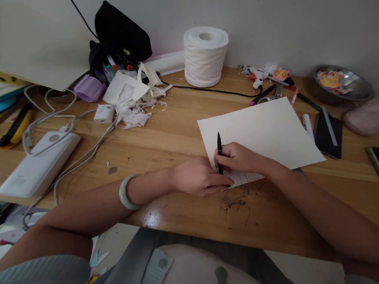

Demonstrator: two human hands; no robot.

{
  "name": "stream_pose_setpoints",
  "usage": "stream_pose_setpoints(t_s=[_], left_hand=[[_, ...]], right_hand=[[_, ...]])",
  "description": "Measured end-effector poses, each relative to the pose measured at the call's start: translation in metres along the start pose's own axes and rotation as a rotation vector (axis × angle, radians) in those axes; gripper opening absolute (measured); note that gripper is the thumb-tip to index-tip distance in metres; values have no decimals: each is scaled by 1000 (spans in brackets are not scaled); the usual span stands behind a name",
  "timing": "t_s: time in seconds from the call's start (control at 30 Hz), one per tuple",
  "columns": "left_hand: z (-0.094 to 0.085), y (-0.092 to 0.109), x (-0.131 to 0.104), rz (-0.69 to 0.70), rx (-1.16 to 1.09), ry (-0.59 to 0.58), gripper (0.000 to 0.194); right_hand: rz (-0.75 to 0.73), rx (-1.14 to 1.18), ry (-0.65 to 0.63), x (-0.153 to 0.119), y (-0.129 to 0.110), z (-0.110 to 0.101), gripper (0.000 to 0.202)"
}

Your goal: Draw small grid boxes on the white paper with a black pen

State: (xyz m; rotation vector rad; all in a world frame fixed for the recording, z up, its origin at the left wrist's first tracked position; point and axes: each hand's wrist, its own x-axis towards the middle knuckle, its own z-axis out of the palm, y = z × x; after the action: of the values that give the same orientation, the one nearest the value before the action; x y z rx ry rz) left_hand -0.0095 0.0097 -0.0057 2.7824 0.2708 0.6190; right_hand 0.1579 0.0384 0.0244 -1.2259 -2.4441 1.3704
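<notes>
A white sheet of paper (261,129) lies at an angle on the wooden table, with a few thin dark lines drawn near its front edge. My right hand (238,157) is closed round a black marker (219,144) held upright, one end pointing up. Its lower end is hidden behind my left fingers. My left hand (198,177) lies flat over the paper's near left corner, fingers stretched towards the right. A small dark spot shows at its fingertips; I cannot tell what it is. A pale bangle circles my left wrist.
Paper scraps (132,98), a white power bank (40,163) with cables and a yellow cutter (14,127) are at left. A tissue roll (205,59) stands at the back. At right are scissors (277,91), a glue gun (257,77), a metal bowl (360,86) and a dark phone (326,131).
</notes>
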Motion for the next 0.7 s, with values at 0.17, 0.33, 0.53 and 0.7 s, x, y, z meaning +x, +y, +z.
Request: stream_pose_setpoints(t_s=[0.17, 0.33, 0.53, 0.7], left_hand=[[1, -1, 0, -3, 0, -5, 26], [0, 0, 0, 5, -12, 8, 28], [0, 0, 1, 8, -6, 26, 27], [-2, 2, 0, -53, -65, 65, 24]], right_hand=[[-19, 0, 32, -1, 4, 1, 25], [-48, 1, 58, -2, 6, 1, 26], [-13, 116, 57, -6, 10, 2, 22], [87, 390, 294, -16, 14, -3, 20]])
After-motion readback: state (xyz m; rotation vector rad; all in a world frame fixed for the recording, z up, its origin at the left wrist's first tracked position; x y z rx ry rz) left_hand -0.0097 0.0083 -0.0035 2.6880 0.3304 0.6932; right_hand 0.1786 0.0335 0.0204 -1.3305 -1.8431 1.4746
